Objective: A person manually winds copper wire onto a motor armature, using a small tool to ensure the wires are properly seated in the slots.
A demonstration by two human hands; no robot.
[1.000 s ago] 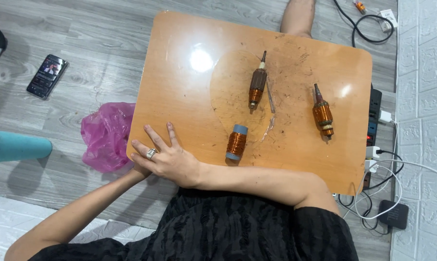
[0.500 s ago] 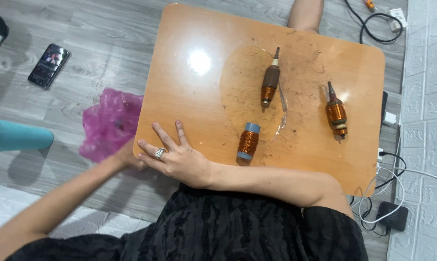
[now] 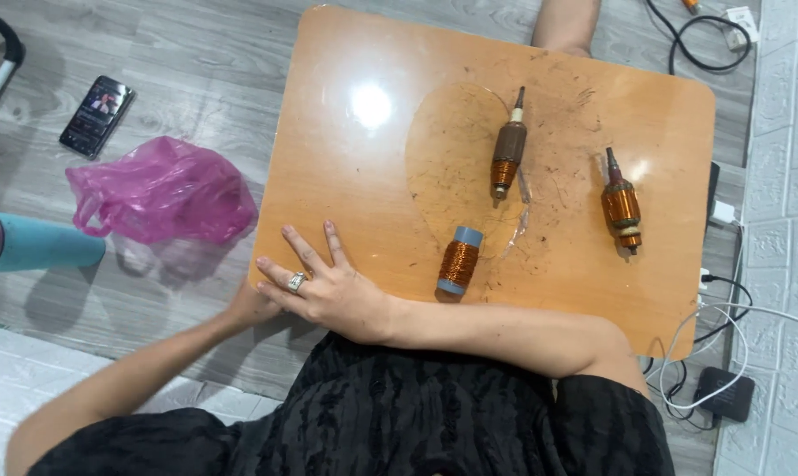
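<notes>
My right hand (image 3: pixel 321 284), a ring on one finger, lies flat on the small orange-brown table (image 3: pixel 346 167) near its front left corner, fingers spread, holding nothing. My right forearm runs along the table's near edge. My left hand (image 3: pixel 251 307) sits at that corner's edge, mostly hidden under the right hand; its grip does not show. A copper coil spool with blue ends (image 3: pixel 459 260) lies just right of my right hand. Two motor armatures lie farther off, one brown (image 3: pixel 507 150) and one orange (image 3: pixel 622 207).
A clear plastic sheet (image 3: pixel 452 159) lies on the table under the brown armature. On the floor to the left are a pink plastic bag (image 3: pixel 161 189), a phone (image 3: pixel 97 115) and a teal bottle (image 3: pixel 29 242). Cables and a charger (image 3: pixel 725 392) lie at the right.
The view has shifted slightly. The pink bag now spreads farther to the left. My right hand stays flat on the table corner.
</notes>
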